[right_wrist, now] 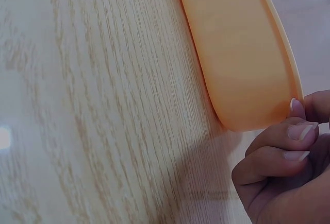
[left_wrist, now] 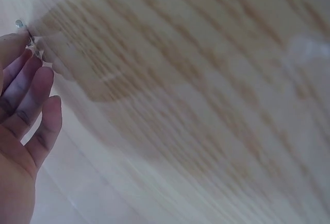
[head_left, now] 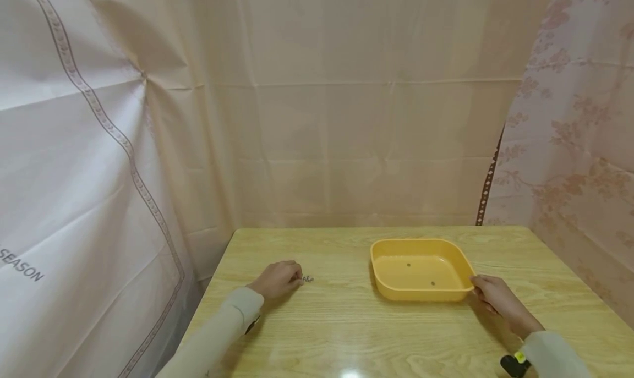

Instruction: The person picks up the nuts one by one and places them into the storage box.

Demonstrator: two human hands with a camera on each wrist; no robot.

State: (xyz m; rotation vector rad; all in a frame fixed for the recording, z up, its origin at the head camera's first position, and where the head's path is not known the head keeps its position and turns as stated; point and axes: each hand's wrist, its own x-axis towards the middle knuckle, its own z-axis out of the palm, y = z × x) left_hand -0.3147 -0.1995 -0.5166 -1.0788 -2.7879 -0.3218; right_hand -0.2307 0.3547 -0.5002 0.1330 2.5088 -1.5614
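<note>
The person's right hand (head_left: 497,298) grips the near right corner of a yellow tray (head_left: 381,281), fingers curled against the rim; the right wrist view shows the fingertips (right_wrist: 299,130) pressed to the tray's rounded corner (right_wrist: 242,69), which looks to me like a way of steadying it so it does not slide on the smooth wood. The tray sits flat on the wooden table (head_left: 346,323), right of centre, and two small dark bits (head_left: 408,265) lie on its floor, too small to identify. The left hand (head_left: 278,279) rests on the table well apart from the tray, knuckles up and fingers bent down toward a little cluster of small metal pieces (head_left: 307,279) just beside its fingertips. In the left wrist view the fingers (left_wrist: 31,100) look fairly straight and close together, with one tiny metal piece (left_wrist: 20,24) at the tip of the topmost finger; whether it is actually pinched I cannot tell. Between the two hands there is only bare tabletop, so nothing blocks the way from the pieces to the tray. Pale curtains (head_left: 346,119) hang close round the table on three sides, and a small black device (head_left: 515,364) sits at the right wrist.
</note>
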